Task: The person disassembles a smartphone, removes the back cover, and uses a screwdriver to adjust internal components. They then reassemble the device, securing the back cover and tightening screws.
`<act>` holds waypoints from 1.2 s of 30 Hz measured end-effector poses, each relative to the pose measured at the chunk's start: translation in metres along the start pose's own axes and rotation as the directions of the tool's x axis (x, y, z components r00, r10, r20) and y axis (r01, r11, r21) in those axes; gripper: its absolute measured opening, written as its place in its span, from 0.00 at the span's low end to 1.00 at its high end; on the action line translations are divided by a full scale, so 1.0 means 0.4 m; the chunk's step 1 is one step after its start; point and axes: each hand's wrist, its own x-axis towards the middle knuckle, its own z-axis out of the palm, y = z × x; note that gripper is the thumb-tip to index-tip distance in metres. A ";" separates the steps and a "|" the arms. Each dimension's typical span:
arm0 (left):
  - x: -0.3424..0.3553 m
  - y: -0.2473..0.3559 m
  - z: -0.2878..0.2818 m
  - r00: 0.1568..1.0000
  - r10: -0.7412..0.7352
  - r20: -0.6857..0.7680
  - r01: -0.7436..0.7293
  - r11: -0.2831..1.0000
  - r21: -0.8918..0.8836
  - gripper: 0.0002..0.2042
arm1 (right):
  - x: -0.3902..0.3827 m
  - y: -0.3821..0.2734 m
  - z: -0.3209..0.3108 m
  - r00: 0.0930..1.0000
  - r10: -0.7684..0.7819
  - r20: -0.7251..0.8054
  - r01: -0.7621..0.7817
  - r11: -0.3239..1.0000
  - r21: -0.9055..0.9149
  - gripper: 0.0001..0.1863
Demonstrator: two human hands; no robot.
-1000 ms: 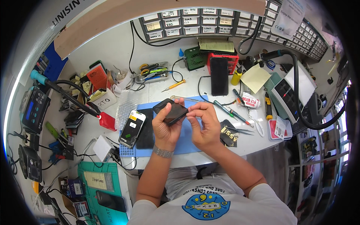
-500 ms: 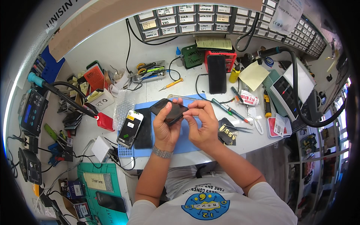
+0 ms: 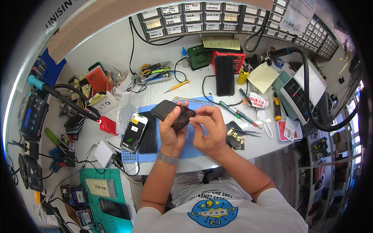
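Note:
A dark smartphone [image 3: 165, 110] with a glossy face rests in my left hand [image 3: 173, 134], its thumb laid across the face and the fingers behind. My right hand [image 3: 210, 130] is at the phone's right end, thumb and fingertips pinched around its edge; anything small between them is hidden. Below lies a blue work mat [image 3: 190, 149]. On its left side are another dark phone [image 3: 147, 134] and, leaning over that, an opened phone part [image 3: 134, 132] with white and green stickers.
Behind the mat lie a yellow screwdriver [image 3: 177, 86] and a tool tray [image 3: 155, 73]. A black phone [image 3: 224, 75] leans on a red box. To the right are screwdrivers [image 3: 241, 114], tweezers [image 3: 250, 133] and a black packet [image 3: 234, 136]. A red-holstered hot-air handpiece [image 3: 108, 126] stands left.
The held phone has turned slightly, its left end shifting left and up so more of its face shows. Both hands keep nearly the same place and grip.

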 end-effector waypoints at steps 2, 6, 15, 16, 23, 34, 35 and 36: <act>0.004 0.001 -0.006 1.000 0.006 -0.003 -0.006 1.000 0.027 0.17 | 0.004 0.007 -0.008 0.991 0.132 0.034 -0.135 0.985 0.111 0.12; -0.003 0.003 0.000 1.000 0.002 0.019 -0.002 1.000 0.028 0.20 | 0.014 0.035 -0.022 0.884 0.436 0.170 -0.468 0.820 0.330 0.15; 0.015 0.002 -0.011 0.993 -0.079 -0.086 0.066 0.987 -0.146 0.20 | 0.071 0.153 -0.206 0.871 0.490 0.048 -0.488 0.872 -0.041 0.09; 0.019 0.002 -0.013 0.992 -0.089 -0.094 0.074 0.984 -0.160 0.19 | 0.080 0.186 -0.257 0.889 0.458 -0.013 -0.454 0.878 -0.152 0.08; 0.015 0.014 -0.006 0.989 -0.135 -0.068 0.118 0.972 -0.203 0.21 | 0.099 0.282 -0.519 0.943 0.307 0.133 -0.148 0.740 -0.656 0.13; 0.018 0.003 -0.009 0.984 -0.158 -0.086 0.149 0.983 -0.106 0.29 | 0.032 0.179 -0.461 0.917 0.361 0.170 -0.200 0.785 -0.586 0.06; 0.018 0.000 -0.007 0.983 -0.161 -0.091 0.153 0.984 -0.090 0.29 | 0.025 0.175 -0.451 0.905 0.379 0.192 -0.196 0.774 -0.602 0.06; 0.019 -0.001 -0.003 0.982 -0.160 -0.097 0.153 0.986 -0.072 0.29 | 0.022 0.176 -0.438 0.893 0.394 0.216 -0.189 0.766 -0.615 0.06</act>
